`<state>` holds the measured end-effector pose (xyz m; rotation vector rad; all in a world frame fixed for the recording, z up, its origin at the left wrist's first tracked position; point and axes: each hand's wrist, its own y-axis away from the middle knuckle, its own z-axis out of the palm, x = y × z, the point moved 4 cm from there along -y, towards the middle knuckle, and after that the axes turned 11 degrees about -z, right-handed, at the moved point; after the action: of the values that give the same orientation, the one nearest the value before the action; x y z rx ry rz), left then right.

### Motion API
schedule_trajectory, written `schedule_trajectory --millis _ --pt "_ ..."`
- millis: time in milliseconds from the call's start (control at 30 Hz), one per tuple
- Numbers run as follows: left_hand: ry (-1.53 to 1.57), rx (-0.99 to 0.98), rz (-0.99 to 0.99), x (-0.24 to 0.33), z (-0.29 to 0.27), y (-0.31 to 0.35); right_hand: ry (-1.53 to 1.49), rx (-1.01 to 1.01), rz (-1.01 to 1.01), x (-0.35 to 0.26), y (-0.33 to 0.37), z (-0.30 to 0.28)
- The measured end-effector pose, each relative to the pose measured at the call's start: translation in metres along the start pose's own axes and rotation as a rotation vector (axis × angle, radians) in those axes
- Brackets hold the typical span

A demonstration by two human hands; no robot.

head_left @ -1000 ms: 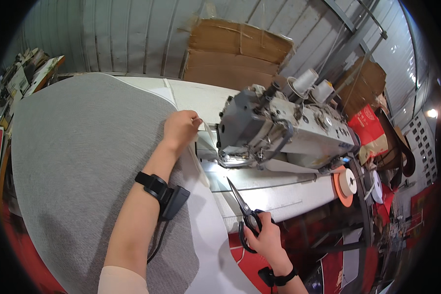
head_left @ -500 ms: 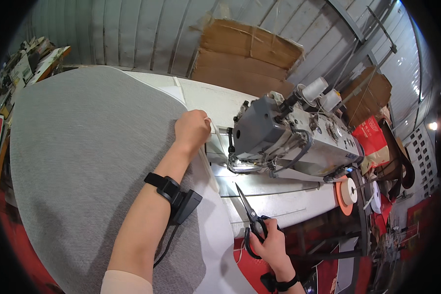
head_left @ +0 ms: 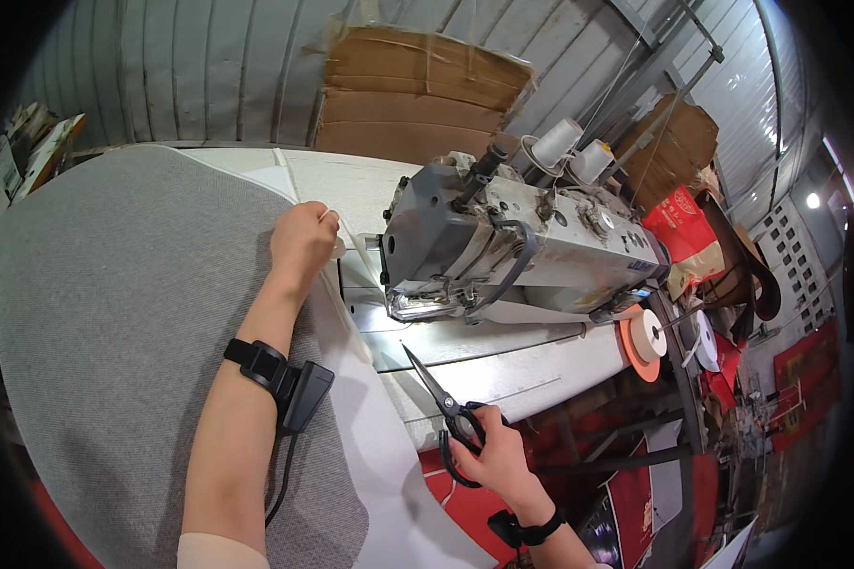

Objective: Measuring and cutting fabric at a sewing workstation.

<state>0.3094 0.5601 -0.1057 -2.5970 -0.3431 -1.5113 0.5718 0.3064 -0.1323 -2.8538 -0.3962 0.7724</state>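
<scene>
My left hand [head_left: 304,245] is closed at the far right edge of a large grey fabric piece [head_left: 152,313] with a white backing. A thin white strip [head_left: 362,248] runs from its fingers toward the sewing machine [head_left: 512,242]. My right hand [head_left: 503,463] grips black-handled scissors [head_left: 449,406] by their loops. Their blades look closed, and the tip points at the machine's bed, just in front of the presser foot area. The fingertips of my left hand are partly hidden.
White thread cones [head_left: 555,142] stand behind the machine. Rolls of white and orange tape [head_left: 646,337] sit at the table's right end. A cardboard sheet [head_left: 417,90] leans on the metal wall. Red material [head_left: 474,517] lies below the table's front edge.
The whole scene has shifted left in view. Both hands keep nearly the same places beside the machine, the left closed at the fabric edge, the right on the scissors.
</scene>
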Motion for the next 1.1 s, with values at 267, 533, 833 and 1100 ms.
schedule_trajectory --millis 267,533,833,1100 --pt "0.138 -0.013 -0.016 -0.009 0.001 -0.007 0.007 -0.007 -0.005 -0.001 0.000 0.000" --pt "0.372 -0.063 -0.080 -0.021 0.004 -0.019 -0.012 -0.025 0.011 0.000 -0.001 0.000" --pt "0.599 -0.174 -0.237 -0.022 -0.002 -0.018 -0.008 -0.083 0.060 -0.002 -0.002 -0.001" --pt "0.713 -0.182 -0.278 -0.018 -0.004 -0.015 0.001 -0.019 0.003 -0.001 -0.001 -0.003"
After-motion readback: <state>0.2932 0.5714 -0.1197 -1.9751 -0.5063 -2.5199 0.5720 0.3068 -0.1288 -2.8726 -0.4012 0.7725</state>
